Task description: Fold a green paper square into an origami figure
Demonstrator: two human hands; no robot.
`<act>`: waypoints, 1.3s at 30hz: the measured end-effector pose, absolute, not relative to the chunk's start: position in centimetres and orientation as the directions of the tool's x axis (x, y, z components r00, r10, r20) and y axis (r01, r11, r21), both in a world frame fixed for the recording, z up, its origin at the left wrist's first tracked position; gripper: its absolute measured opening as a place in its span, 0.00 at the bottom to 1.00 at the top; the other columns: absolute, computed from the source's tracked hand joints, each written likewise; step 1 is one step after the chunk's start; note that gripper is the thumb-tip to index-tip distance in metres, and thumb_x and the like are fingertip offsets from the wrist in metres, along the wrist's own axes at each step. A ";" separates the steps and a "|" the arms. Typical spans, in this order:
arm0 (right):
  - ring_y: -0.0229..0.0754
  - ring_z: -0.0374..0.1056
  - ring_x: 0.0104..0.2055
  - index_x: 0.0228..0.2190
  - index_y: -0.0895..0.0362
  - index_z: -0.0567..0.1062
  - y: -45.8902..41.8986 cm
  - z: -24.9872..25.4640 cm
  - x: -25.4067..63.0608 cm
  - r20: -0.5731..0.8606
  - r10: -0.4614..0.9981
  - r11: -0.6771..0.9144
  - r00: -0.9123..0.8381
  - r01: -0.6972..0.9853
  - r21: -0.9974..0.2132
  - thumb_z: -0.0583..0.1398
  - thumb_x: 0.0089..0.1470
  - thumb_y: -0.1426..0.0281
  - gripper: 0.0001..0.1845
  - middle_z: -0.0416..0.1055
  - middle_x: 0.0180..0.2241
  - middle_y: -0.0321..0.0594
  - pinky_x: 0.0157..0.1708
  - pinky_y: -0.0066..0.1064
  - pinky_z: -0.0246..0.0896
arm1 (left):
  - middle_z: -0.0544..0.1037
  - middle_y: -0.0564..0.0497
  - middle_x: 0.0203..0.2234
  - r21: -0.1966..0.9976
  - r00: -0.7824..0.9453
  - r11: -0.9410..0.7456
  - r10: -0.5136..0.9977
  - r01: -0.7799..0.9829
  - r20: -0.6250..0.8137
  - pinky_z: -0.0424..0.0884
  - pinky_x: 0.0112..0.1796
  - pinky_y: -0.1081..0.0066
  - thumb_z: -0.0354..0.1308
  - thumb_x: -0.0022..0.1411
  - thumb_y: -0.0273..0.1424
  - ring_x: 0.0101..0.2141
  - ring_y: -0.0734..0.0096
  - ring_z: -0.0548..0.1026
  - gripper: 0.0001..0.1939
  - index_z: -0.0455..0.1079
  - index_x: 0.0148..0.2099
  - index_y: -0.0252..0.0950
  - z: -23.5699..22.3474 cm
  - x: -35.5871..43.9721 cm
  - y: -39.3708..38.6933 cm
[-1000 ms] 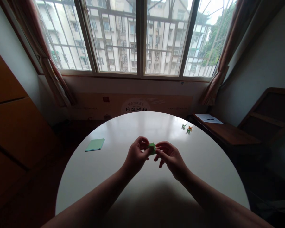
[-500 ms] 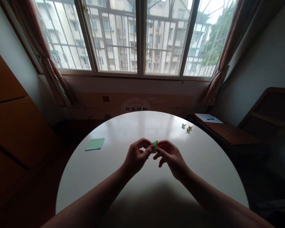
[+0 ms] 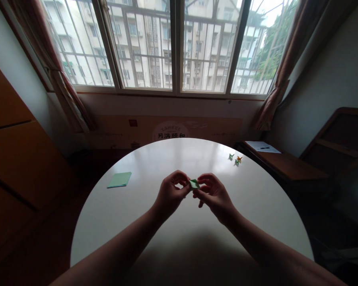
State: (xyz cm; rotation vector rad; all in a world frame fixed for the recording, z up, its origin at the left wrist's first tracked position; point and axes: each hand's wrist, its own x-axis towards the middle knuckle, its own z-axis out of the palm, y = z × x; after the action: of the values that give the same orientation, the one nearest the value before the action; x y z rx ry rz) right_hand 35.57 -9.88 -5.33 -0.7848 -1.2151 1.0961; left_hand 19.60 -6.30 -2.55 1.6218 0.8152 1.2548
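Both my hands meet above the middle of a round white table (image 3: 137, 222). My left hand (image 3: 170, 194) and my right hand (image 3: 213, 194) each pinch a side of a small folded green paper piece (image 3: 193, 184), held just above the tabletop. Fingers of both hands are curled closed around it. Most of the paper is hidden by my fingertips.
A stack of green paper sheets (image 3: 119, 179) lies on the table's left side. Three tiny folded paper figures (image 3: 235, 159) sit at the far right of the table. A wooden bench with a sheet and pen (image 3: 262, 147) stands at right, a wooden cabinet (image 3: 14, 159) at left.
The green paper piece has been turned between my fingers, from an upright pointed shape to a flatter one. My hands stayed in nearly the same place.
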 end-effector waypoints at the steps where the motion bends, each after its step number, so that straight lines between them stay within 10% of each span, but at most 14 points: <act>1: 0.40 0.72 0.31 0.40 0.52 0.70 -9.9 -5.4 35.5 0.328 0.945 0.321 -0.001 -0.215 -0.923 0.71 0.48 0.66 0.20 0.72 0.38 0.36 0.17 0.24 0.67 | 0.75 0.51 0.29 0.930 0.260 -0.366 0.895 -0.035 0.362 0.70 0.19 0.77 0.65 0.51 0.26 0.28 0.70 0.73 0.08 0.67 0.32 0.35 -2.6 19.6 -6.2; 21: 0.36 0.63 0.26 0.45 0.53 0.68 -9.3 -5.9 35.9 0.293 0.956 0.289 -0.019 -0.112 -0.951 0.63 0.52 0.70 0.18 0.68 0.29 0.32 0.16 0.23 0.64 | 0.79 0.44 0.40 0.913 0.449 -0.406 0.824 0.042 0.345 0.72 0.28 0.74 0.66 0.57 0.31 0.40 0.62 0.76 0.18 0.73 0.49 0.36 -2.7 19.6 -6.7; 39: 0.44 0.71 0.34 0.45 0.52 0.68 -10.1 -5.3 35.6 0.502 0.859 0.485 0.099 0.154 -0.861 0.62 0.59 0.65 0.13 0.73 0.34 0.39 0.21 0.27 0.67 | 0.77 0.49 0.33 0.911 0.378 -0.409 0.853 0.054 0.360 0.76 0.24 0.71 0.58 0.59 0.28 0.26 0.71 0.74 0.15 0.71 0.50 0.35 -2.7 19.8 -7.0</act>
State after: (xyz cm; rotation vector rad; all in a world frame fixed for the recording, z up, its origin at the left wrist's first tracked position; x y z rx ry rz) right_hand 35.60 -10.07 -5.30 -0.9631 -1.3987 0.6645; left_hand 19.84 -7.01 -2.74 1.7516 0.7996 1.1329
